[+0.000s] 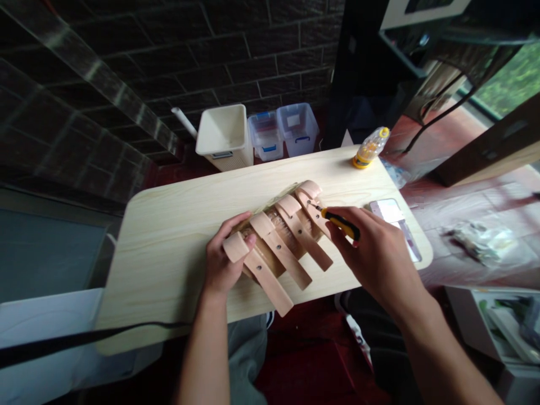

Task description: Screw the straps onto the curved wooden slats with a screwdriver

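Observation:
On the table, a brown block-like piece point(281, 266) carries several pale tan strips point(294, 269) that curl over its far side. Dark screw heads or holes dot the strips. My left hand point(225, 256) grips the left end of this piece, thumb pressed beside the nearest curled strip. A screwdriver point(342, 224) with a yellow and black handle is held in my right hand point(373, 253), fingers closed round it. Its tip meets or hovers by a dark screw spot on the rightmost strip; exact contact is too small to tell.
The pale wooden table point(169, 242) has rounded corners. A clear plastic bottle point(371, 148) with yellow cap stands at the far right, a phone-like flat object point(392, 219) lies near the right edge. Behind stand a cream bin point(223, 130) and two clear plastic boxes point(297, 128).

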`<act>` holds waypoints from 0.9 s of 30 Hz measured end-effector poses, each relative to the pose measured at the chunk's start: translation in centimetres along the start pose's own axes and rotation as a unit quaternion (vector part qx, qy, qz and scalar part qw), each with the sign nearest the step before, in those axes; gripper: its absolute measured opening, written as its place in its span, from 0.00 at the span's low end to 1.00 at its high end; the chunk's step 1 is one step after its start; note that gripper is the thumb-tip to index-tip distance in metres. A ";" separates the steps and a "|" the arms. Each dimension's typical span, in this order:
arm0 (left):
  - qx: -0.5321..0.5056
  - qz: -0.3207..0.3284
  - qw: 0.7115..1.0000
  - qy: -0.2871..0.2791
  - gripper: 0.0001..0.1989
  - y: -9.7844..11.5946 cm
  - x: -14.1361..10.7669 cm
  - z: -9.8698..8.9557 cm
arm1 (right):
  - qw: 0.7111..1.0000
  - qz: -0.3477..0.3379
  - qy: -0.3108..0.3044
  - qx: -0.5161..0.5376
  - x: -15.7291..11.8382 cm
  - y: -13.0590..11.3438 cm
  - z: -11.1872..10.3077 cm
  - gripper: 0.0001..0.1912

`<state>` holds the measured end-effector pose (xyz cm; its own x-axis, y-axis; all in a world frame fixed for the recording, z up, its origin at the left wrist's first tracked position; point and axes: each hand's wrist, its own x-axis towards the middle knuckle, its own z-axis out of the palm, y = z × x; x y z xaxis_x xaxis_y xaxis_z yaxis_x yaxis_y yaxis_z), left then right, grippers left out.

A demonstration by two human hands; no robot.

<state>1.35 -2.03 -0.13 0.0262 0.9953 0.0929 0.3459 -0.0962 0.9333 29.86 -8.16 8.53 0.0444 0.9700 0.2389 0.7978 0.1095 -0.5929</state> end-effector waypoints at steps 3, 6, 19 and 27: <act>-0.008 -0.012 1.000 0.028 0.32 -0.2 0.1 0.2 | 0.999 -0.005 -0.032 0.005 -0.2 -0.5 -0.3 0.12; -0.014 -0.009 0.998 0.055 0.33 -0.2 0.1 0.3 | 0.996 -0.007 -0.083 0.020 -0.3 -0.8 0.1 0.11; -0.033 0.018 0.997 0.063 0.34 0.6 0.1 0.5 | 0.996 -0.029 -0.085 0.008 -0.3 -0.4 2.3 0.11; -0.004 0.088 0.995 0.036 0.28 1.5 0.4 0.1 | 0.996 -0.039 -0.073 -0.016 -0.7 -1.0 2.6 0.10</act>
<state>2.00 -1.73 1.28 0.0191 0.9599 0.2797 0.3343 -0.2698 0.9030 27.44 -8.40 6.94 -0.1044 0.9803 0.1676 0.8146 0.1810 -0.5511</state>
